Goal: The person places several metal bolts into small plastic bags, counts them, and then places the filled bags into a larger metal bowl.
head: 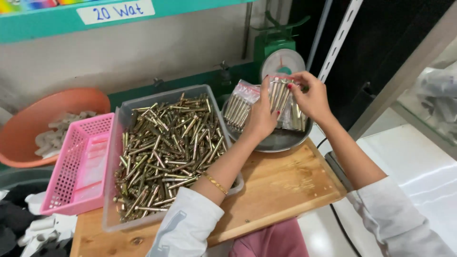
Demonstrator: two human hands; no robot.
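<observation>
Pinching a clear bag of bolts [282, 97] between both hands' closed fingers [299, 90] above the scale pan [281, 139].

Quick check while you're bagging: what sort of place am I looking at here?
Probably a hardware shop's packing bench. A clear bin is full of brass-coloured anchor bolts, a green weighing scale carries filled plastic bags on its pan, and both hands, left hand and right hand, hold another bag.

A clear plastic bin [121, 119] heaped with brass-coloured bolts [166, 152] sits on a wooden board [281, 185], with a pink slotted basket [78, 164] just beside it on the left. Behind the basket stands an orange bowl [57, 107] holding pale, whitish pieces (too blurred to tell what). A teal shelf edge [143, 19] runs along the top.
</observation>
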